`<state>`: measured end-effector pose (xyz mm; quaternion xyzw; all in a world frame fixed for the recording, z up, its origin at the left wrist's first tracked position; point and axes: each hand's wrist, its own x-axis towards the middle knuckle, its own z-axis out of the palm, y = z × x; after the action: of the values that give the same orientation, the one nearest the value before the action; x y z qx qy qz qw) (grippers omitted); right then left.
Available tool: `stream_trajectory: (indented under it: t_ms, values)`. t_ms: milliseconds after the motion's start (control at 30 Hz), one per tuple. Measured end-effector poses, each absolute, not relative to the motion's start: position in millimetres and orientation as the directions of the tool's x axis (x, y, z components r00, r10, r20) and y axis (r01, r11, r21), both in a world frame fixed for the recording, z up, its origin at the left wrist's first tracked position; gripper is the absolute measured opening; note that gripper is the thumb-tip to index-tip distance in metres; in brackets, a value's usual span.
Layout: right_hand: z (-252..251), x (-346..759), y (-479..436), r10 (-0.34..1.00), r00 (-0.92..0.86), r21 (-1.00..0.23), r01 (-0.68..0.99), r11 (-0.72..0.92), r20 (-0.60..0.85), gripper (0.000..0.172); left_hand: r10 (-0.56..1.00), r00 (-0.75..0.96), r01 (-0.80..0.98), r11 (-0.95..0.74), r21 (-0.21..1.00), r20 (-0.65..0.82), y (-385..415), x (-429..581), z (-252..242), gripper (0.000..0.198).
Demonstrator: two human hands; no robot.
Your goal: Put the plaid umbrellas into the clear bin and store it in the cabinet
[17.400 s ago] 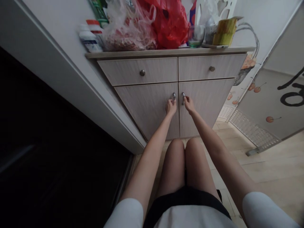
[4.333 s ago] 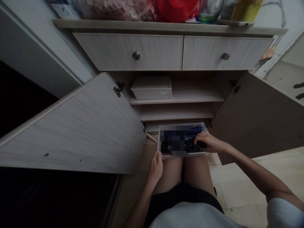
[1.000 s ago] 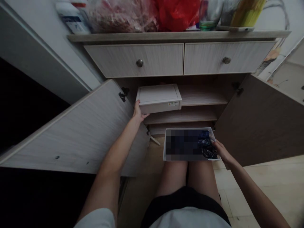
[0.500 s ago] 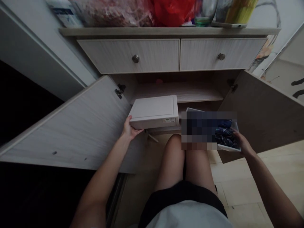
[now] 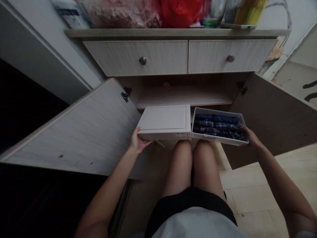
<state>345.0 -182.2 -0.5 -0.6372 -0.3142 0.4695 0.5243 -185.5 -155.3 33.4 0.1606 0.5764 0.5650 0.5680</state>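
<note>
My left hand (image 5: 139, 141) grips the left front corner of a white lidded box (image 5: 164, 118), thumb on its edge and fingers underneath. On the other side, my right hand (image 5: 250, 136) holds the right end of a white open-topped bin (image 5: 220, 139). Several rolled, dark plaid folded umbrellas (image 5: 218, 125) appear to lie side by side in that bin. Box and bin are close together in front of the cabinet opening, over my knees. The fingertips of my right hand are partly hidden at the bin's rim.
The cabinet's left door (image 5: 81, 132) and right door (image 5: 274, 115) stand wide on both sides. Behind the box runs an inner shelf (image 5: 185, 96) with a small pinkish thing on it. Two closed drawers (image 5: 163, 56) lie above; bags, including a red bag (image 5: 182, 13), crowd the top.
The white box has shifted slightly right and down. The bin has swung level and nearer the box, its contents now plainly visible. Both hands keep their hold.
</note>
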Motion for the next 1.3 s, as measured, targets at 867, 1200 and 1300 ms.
stream_trajectory:
  t_ms: [867, 1200, 1300]
  values:
    - [5.3, 306.7, -149.8, 0.931, 0.182, -0.948, -0.107, -0.301, -0.316, 0.035, 0.844, -0.289, -0.444, 0.300, 0.844, -0.452, -183.5, -137.8, 23.1, 0.047]
    - [-14.3, 280.2, -136.5, 0.945, 0.150, -0.956, -0.094, -0.280, -0.291, 0.041, 0.842, -0.272, -0.435, 0.325, 0.840, -0.466, -192.0, -110.8, 14.0, 0.046]
    - [-22.4, 271.7, -131.5, 0.947, 0.131, -0.956, -0.059, -0.288, -0.293, 0.039, 0.828, -0.274, -0.446, 0.342, 0.827, -0.490, -194.1, -103.4, 7.5, 0.045]
